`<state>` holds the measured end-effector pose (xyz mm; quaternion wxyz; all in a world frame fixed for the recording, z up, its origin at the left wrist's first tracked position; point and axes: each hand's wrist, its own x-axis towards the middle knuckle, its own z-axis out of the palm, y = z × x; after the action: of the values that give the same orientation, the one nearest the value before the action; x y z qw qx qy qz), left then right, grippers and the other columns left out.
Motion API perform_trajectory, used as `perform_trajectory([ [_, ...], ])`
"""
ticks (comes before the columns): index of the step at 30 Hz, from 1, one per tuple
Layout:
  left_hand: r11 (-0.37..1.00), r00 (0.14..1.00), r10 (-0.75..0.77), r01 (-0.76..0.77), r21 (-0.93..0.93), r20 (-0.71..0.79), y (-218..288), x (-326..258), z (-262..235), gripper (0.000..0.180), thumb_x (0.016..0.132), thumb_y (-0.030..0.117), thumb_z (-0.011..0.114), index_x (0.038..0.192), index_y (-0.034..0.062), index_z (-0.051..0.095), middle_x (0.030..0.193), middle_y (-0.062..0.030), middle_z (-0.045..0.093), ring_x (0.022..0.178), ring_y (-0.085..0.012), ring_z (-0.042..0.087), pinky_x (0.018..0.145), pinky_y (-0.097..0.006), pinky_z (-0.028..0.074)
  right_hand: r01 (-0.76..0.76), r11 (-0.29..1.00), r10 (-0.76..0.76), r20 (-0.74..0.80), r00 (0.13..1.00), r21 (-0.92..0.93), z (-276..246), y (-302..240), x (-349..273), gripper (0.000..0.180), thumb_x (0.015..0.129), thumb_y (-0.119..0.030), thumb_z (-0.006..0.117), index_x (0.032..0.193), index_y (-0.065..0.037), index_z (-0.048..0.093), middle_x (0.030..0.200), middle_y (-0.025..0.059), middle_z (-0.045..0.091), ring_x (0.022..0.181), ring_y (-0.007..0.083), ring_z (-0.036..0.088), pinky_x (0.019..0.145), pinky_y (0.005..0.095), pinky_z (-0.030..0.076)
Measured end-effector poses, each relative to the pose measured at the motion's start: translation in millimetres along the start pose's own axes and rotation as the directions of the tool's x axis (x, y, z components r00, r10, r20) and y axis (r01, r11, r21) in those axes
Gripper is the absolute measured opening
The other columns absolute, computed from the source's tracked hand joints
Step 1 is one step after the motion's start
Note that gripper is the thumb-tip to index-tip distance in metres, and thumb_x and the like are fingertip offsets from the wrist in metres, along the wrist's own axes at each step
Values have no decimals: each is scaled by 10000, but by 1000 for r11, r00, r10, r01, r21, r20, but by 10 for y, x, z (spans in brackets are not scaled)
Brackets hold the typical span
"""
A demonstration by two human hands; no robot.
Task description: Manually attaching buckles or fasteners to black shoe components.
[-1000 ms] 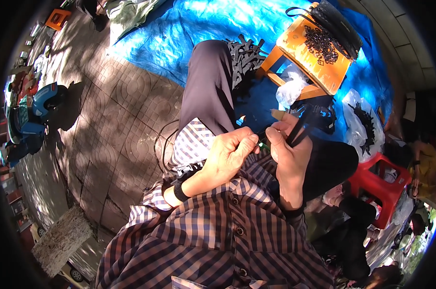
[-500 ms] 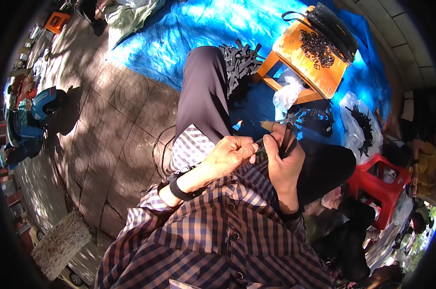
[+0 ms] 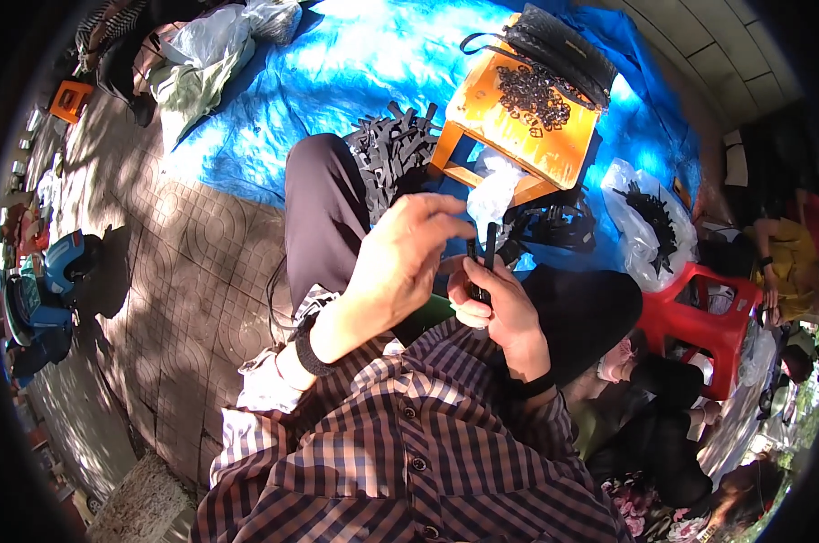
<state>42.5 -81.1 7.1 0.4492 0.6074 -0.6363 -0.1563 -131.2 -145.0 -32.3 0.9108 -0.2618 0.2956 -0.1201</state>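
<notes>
covered middles, cropped edges
the right hand (image 3: 502, 312) hides the middle of the black strips (image 3: 491, 246); whether the left hand (image 3: 396, 258) touches them cannot be told. dark pieces (image 3: 533, 98) on the orange stool (image 3: 565, 152) are too small to identify. the top edge crops the blue sheet (image 3: 355, 68), the lower edge the checked shirt (image 3: 355, 452).

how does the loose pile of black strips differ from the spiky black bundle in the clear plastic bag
The loose pile of black strips lies uncovered; the spiky black bundle sits in the clear plastic bag. The pile is left of the orange wooden stool, the bundle right of it. Both are black.
</notes>
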Motion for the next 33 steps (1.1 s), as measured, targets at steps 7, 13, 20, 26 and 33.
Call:
perform_trajectory([
  [7, 991, 989, 97, -107, 81, 114, -62, -189, 14, 235, 710, 62, 694, 928, 65, 607, 1065, -108, 593, 1047, -289, 562, 845, -361, 472, -201, 913, 236, 59, 970, -356, 89, -207, -56, 370, 957, -337, 484, 792, -9, 532, 684, 71, 566, 439, 43, 376, 399, 194, 283],
  [13, 952, 954, -117, 187, -243, 275, -178, -376, -18, 216, 782, 10, 623, 989, 38, 567, 887, -136, 625, 860, -328, 620, 758, -366, 506, -338, 815, 424, 87, 902, -470, 135, -273, 55, 549, 938, -473, 449, 696, 5, 571, 639, 86, 576, 411, 77, 418, 401, 229, 331],
  [20, 339, 791, -490, 560, -756, 366, -193, -614, -93, 173, 942, 76, 446, 1070, 5, 538, 657, -90, 593, 624, -182, 632, 638, -275, 513, 201, 618, -645, -344, 683, -760, -361, -1008, 583, 323, 933, -302, 508, 933, 7, 603, 628, -2, 477, 438, 65, 369, 396, 199, 284],
  [26, -89, 665, -518, 584, -807, 539, -134, -710, -74, 183, 930, 66, 366, 1009, 9, 520, 827, -193, 652, 792, -311, 666, 758, -369, 534, -187, 110, -843, -192, 502, -976, -849, -1434, 1201, 287, 817, -315, 625, 887, -41, 578, 815, 149, 642, 793, 345, 617, 706, 410, 471],
  [33, -13, 719, -531, 522, -853, 448, -62, -631, -104, 265, 930, 15, 356, 1173, 16, 461, 1010, -181, 636, 824, -267, 662, 768, -354, 531, -233, 85, -874, -185, 449, -969, -909, -1544, 1234, 221, 766, -236, 653, 777, -27, 585, 708, 118, 620, 691, 293, 608, 657, 372, 470],
])
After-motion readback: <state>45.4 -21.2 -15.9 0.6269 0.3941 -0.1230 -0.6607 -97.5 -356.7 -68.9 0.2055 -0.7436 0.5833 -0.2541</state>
